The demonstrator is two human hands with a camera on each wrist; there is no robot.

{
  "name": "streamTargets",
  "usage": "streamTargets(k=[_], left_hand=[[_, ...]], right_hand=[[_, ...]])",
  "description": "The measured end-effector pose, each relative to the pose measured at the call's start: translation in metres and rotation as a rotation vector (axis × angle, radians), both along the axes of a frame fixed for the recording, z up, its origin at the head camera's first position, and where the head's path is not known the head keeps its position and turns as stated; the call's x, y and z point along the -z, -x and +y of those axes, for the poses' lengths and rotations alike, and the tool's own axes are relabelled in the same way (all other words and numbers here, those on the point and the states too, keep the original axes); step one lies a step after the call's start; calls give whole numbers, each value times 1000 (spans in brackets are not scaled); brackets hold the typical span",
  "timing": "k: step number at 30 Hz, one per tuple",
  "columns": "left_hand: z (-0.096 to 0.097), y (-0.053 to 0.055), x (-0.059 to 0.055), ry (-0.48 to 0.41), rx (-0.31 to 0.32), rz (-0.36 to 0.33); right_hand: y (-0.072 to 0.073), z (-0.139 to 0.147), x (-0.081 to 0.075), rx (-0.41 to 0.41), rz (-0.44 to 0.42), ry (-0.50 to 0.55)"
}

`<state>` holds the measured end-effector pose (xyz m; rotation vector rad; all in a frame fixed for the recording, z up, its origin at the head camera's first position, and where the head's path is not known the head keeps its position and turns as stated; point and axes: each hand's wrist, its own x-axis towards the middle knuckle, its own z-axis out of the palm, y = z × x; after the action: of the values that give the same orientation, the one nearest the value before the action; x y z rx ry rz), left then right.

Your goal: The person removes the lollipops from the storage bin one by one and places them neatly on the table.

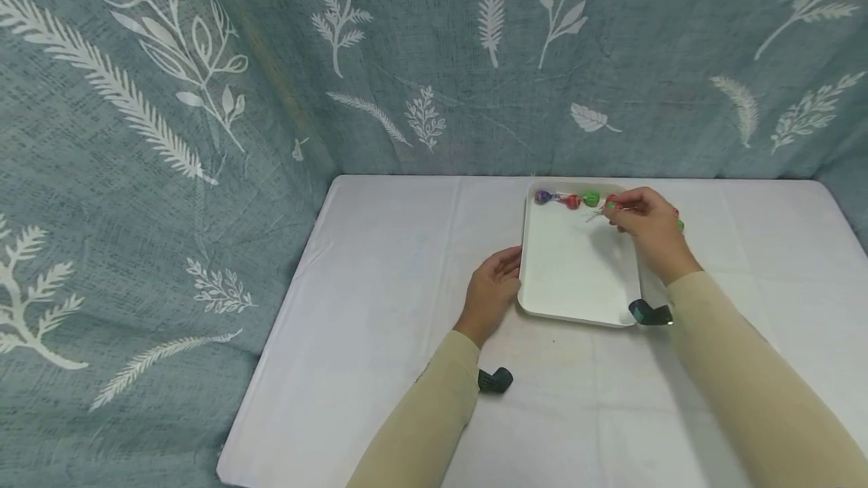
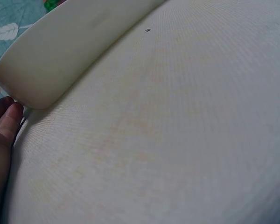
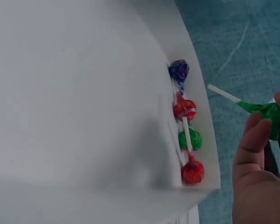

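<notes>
A white tray (image 1: 576, 277) lies on the table with several wrapped lollipops in a row along its far side. They include a purple lollipop (image 3: 179, 71), a red lollipop (image 3: 185, 109), a green lollipop (image 3: 190, 139) and another red lollipop (image 3: 192, 171). Over the tray's far right corner, my right hand (image 1: 647, 232) pinches a green-wrapped lollipop (image 3: 268, 112) by its wrapped head, its white stick pointing away from the fingers. My left hand (image 1: 490, 291) rests its fingertips against the tray's left side. The left wrist view shows these fingers (image 2: 10, 122) at the tray's rounded corner.
A white cloth covers the table (image 1: 380, 285). Behind and to the left hangs a blue-green curtain (image 1: 434, 59) with white leaf prints. Bits of red and green (image 1: 680, 225) show just past the right hand. Dark wrist cameras stick out beside both sleeves.
</notes>
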<state>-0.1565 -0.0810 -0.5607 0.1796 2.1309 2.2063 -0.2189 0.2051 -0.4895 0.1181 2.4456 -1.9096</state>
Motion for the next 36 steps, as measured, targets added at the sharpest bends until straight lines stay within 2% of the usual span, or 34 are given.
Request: streamTargets(k=[8,20,30,33,36], left_hand=[[0,2,4,-19,0,4],[-1,3,5,-8,8,19],[0,1,4,5,2,17],[0,0,3,9,3,19],[0,0,3,12,4,25]], right_hand=[[-12,13,-4,37,-12,-12],[-26,37,11,109,-42,-44],[-40,57,10,135,-48,89],[-45,62,12,148,-54,48],[-50,67,13,160,-59,-42]])
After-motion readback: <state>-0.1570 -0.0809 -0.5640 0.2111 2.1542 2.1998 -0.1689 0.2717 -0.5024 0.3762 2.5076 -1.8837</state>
